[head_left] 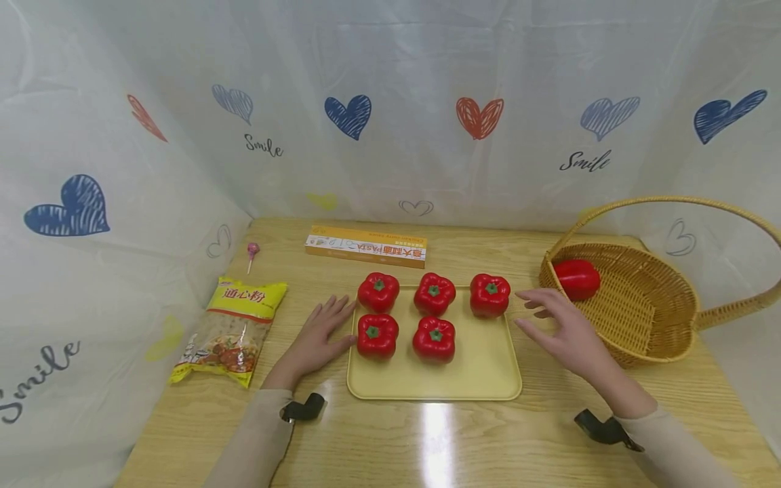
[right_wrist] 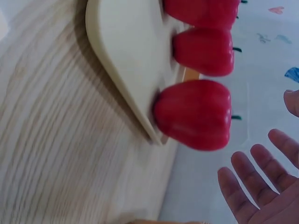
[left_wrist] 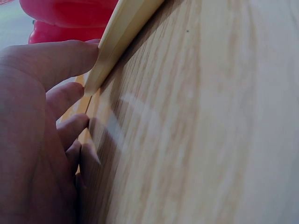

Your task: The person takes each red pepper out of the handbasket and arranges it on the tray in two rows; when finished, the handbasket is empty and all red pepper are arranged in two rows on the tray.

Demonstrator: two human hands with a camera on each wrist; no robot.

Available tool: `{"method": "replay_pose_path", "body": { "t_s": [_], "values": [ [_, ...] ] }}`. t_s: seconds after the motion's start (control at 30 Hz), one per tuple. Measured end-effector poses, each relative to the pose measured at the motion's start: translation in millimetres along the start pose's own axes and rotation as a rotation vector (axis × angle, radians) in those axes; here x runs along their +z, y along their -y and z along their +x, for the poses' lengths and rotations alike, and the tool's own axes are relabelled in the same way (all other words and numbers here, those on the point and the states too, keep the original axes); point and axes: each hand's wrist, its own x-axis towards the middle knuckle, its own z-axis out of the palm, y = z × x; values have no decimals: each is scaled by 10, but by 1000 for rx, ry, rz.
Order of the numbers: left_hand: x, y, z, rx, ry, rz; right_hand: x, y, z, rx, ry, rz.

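Several red bell peppers with green stems stand on a pale yellow tray, among them a front-left pepper and a back-right pepper. My left hand lies at the tray's left edge; in the left wrist view its fingertips touch the tray rim. To the right of the tray, my right hand hovers with its fingers spread and nothing in it. The right wrist view shows the nearest pepper apart from that hand. One more red pepper lies on its side in a wicker basket.
The basket's tall handle arches up at the right. Behind the tray lies a long pasta box. A yellow pasta bag and a lollipop lie at left. A printed curtain hangs along the table's back.
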Motion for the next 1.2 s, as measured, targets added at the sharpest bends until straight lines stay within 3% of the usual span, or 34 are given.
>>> {"method": "replay_pose_path", "body": {
  "t_s": [0.37, 0.7, 0.9, 1.2],
  "values": [
    [-2, 10, 1, 4, -3, 0, -239, -151, 53, 54, -50, -28],
    [-3, 16, -4, 7, -4, 8, -422, -271, 96, 126, -36, -13],
    [-5, 6, -4, 14, -6, 9, -571, -335, 132, 216, -20, -47],
    [17, 22, 2, 6, -3, 16, -778, -539, 186, 249, 21, -88]
  ]
}}
